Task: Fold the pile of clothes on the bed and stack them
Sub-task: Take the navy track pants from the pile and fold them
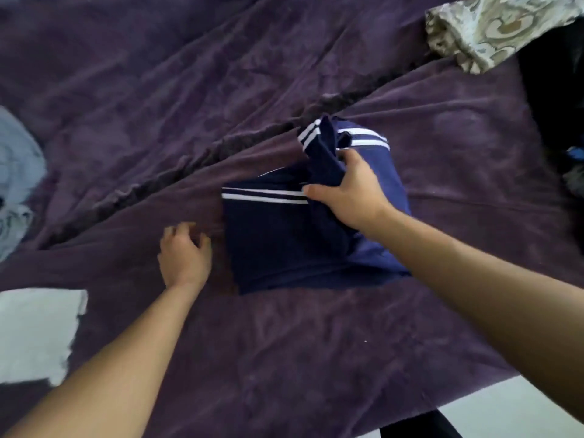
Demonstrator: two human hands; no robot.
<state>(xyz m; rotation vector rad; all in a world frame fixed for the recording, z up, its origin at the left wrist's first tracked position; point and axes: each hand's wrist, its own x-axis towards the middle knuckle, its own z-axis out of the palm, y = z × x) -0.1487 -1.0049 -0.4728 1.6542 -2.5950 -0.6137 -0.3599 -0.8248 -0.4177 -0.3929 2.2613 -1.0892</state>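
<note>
Now R hand (347,197) fingers (352,158) grip bunched navy garment (278,241), long axis left-right on bed (316,358); L hand (185,251) loose, empty.

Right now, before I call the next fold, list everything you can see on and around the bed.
bedspread: one, purple, wrinkled, covering the bed across the view
navy garment: one, navy with white stripes, middle of the bedspread, partly folded
white cloth: one, white, lying flat at the near left edge
pale blue cloth: one, pale blue, crumpled at the far left edge
patterned cloth: one, beige and grey, top right corner
dark heap: one, black, right edge, contents unclear
floor: pale, bottom right corner
left hand: on the bedspread beside the garment's left edge, holding nothing
right hand: fingers gripping a bunched part of the navy garment
</note>
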